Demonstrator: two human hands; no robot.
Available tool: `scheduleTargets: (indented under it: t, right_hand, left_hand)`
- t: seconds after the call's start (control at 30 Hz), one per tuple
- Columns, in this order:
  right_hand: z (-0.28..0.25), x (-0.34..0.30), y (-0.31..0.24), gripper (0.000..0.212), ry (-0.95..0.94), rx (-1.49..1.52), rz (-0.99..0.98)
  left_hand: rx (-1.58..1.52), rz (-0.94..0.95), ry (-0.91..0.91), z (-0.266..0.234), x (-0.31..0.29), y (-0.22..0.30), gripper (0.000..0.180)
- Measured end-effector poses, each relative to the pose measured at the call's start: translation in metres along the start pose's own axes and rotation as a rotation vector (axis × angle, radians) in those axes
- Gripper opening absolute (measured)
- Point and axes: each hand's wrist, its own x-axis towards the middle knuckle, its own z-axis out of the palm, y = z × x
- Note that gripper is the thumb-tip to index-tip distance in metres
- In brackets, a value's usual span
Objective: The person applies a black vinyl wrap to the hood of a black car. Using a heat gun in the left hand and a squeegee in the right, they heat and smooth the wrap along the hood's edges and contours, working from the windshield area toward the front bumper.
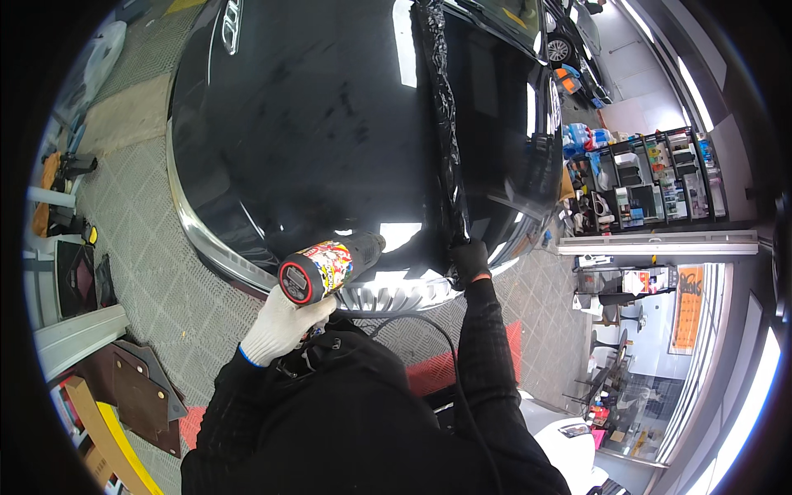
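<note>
My left hand (282, 327), in a white knit glove, is closed round the grip of a heat gun (330, 267). This gun is black and red with colourful stickers, and its nozzle points right over the front of a glossy black car hood (305, 124). At the hood's front edge, my right hand (470, 261), in a black glove, is closed on the near end of a crumpled strip of black film (446, 124). Bunched and wrinkled, the film runs lengthwise up the hood. My right fingers are partly hidden in it.
A chrome grille (396, 297) lies just below my hands. The gun's black cable (456, 363) loops beside my right arm. Shelves with bottles and boxes (656, 181) stand at the right. Brown mats (144, 392) lie at the lower left, and another dark car (569, 49) is far right.
</note>
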Motion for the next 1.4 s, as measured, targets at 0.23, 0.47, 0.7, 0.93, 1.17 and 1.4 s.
scheduleTargets:
  t: [0.23,0.47,0.7,0.93,1.17,1.4]
  right_hand:
    - [-0.005,-0.008,-0.006,0.034,-0.026,0.125,-0.025]
    - [-0.01,-0.008,-0.009,0.039,-0.013,-0.074,-0.068]
    - [-0.011,-0.002,-0.006,0.034,-0.005,-0.116,-0.104]
    - [-0.014,-0.026,-0.025,0.032,0.036,-0.059,-0.095]
    - [-0.012,-0.025,-0.02,0.034,0.024,-0.024,-0.092]
    - [-0.005,-0.03,0.013,0.04,0.028,-0.103,-0.107]
  left_hand:
    - [0.004,-0.036,0.035,0.01,-0.016,-0.012,0.021]
    - [-0.056,-0.011,0.101,0.021,-0.025,-0.024,0.02]
    - [-0.079,0.023,0.113,0.023,-0.024,-0.03,0.02]
    - [-0.072,0.062,0.118,0.021,-0.022,-0.03,0.022]
    - [-0.182,-0.004,0.075,0.019,-0.018,-0.032,0.017]
    - [-0.033,-0.041,0.046,0.012,-0.013,-0.031,0.022]
